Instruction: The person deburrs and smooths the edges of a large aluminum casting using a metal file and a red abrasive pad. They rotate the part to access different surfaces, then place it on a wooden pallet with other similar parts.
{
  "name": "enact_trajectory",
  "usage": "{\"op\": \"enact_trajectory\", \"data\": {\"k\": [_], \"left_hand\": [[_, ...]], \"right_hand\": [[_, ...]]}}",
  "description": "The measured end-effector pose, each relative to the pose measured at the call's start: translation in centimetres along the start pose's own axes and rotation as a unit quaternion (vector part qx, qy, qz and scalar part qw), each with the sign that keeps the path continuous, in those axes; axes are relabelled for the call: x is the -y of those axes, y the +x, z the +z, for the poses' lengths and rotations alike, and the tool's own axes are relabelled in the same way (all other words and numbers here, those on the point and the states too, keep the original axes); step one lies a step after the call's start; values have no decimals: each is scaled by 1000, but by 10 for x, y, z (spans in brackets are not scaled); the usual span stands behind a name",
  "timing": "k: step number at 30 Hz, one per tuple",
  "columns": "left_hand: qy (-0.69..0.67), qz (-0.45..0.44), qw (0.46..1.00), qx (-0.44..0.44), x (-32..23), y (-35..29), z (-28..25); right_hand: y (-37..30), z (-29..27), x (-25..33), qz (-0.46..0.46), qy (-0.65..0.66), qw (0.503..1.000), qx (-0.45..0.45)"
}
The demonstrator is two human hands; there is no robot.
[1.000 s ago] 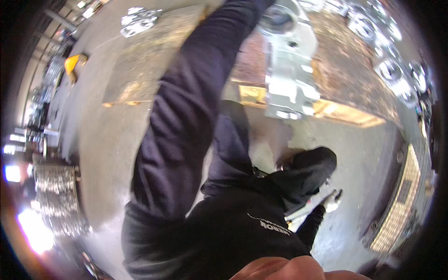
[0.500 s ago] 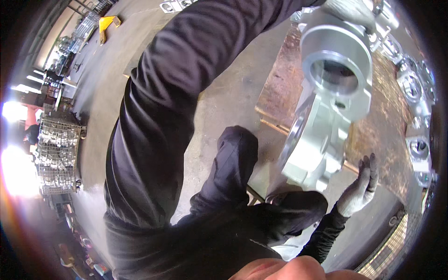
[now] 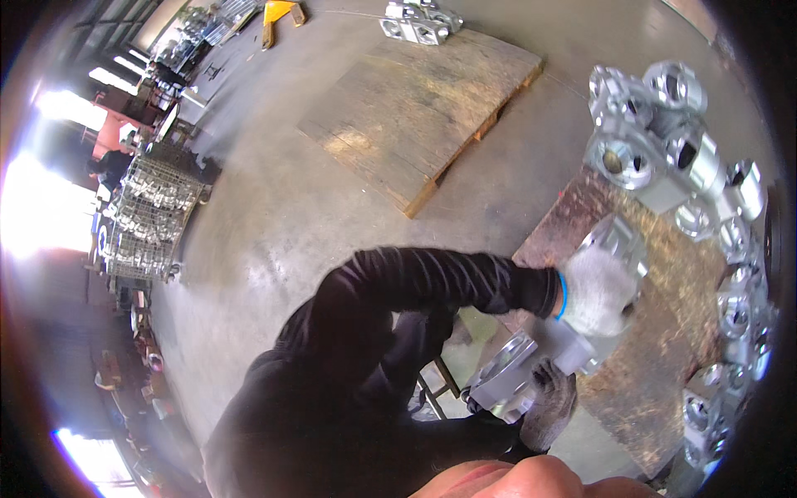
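Note:
A long silver metal casting [image 3: 558,344] lies tilted across the near edge of a worn wooden board, with a round machined opening at its near end. My left hand [image 3: 594,292], in a white knit glove with a blue cuff, grips it across the middle from above; its fingertips are partly blurred. Under the near end, my right hand [image 3: 550,405], in a grey glove with dark fingers, curls its fingers against the casting's side. The casting's far end shows beyond my left hand.
The worn wooden board [image 3: 664,357] is bordered at right by several similar castings [image 3: 735,311], with a stack [image 3: 656,137] at its far end. Across the floor lies another wooden pallet [image 3: 415,108] bearing castings. Loaded wire cages [image 3: 154,212] and a yellow pallet jack [image 3: 281,12] stand at left.
The casting has come down from its raised, upright position to lie tilted at the board. My left hand has moved down with it, and my right hand, open before, now holds its near end.

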State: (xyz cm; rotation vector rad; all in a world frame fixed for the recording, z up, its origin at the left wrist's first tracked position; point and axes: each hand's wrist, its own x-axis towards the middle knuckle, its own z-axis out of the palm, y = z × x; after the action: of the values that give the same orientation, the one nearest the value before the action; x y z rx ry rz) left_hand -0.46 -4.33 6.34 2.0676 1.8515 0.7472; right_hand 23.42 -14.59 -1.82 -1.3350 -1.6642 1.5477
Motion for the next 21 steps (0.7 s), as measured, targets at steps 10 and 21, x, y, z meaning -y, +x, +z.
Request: {"op": "enact_trajectory", "data": {"k": [10,21], "left_hand": [[-209,19,970,-122,14,-43,-50],[-65,-367,899,231,202,-380,-216]], "right_hand": [[6,60,107,136,156,974,-92],[80,66,24,157,-23,967,-201]]}}
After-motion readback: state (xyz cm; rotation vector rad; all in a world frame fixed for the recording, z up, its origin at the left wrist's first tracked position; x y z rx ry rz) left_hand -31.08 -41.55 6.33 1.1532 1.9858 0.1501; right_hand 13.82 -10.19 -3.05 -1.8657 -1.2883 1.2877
